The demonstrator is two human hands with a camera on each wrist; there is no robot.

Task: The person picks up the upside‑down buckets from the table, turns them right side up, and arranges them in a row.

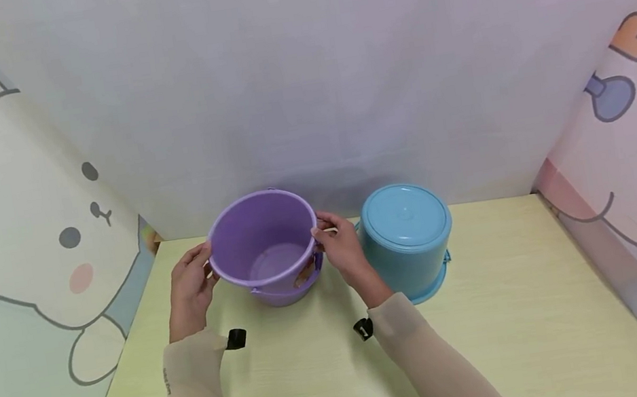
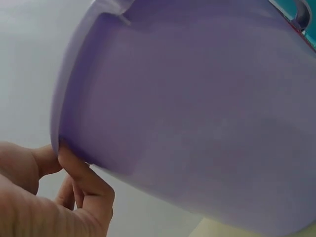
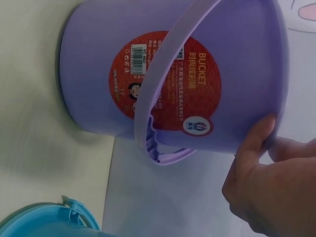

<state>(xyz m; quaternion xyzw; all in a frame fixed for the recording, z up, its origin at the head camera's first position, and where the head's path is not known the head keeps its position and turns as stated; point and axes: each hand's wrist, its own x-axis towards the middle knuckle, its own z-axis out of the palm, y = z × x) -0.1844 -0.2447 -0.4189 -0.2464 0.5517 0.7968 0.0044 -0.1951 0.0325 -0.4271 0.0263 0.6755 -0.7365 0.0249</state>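
Observation:
A purple bucket [image 1: 274, 253] is held by its rim between both hands, its open mouth tipped up toward the head camera. On the left side my left hand [image 1: 191, 286] pinches the rim, thumb and fingers on either face of the wall in the left wrist view. Opposite it, my right hand [image 1: 343, 249] pinches the rim with the thumb at the edge and fingers against the outside. The handle [image 3: 170, 64] hangs down along the bucket's side, over a round red label [image 3: 192, 98] reading BUCKET.
A blue bucket [image 1: 409, 247] stands upside down right of the purple one, close beside the right hand. Both are on a pale wooden table [image 1: 526, 305]. A plain cloth wall [image 1: 306, 77] rises behind, with cartoon-printed walls [image 1: 19, 222] at the sides.

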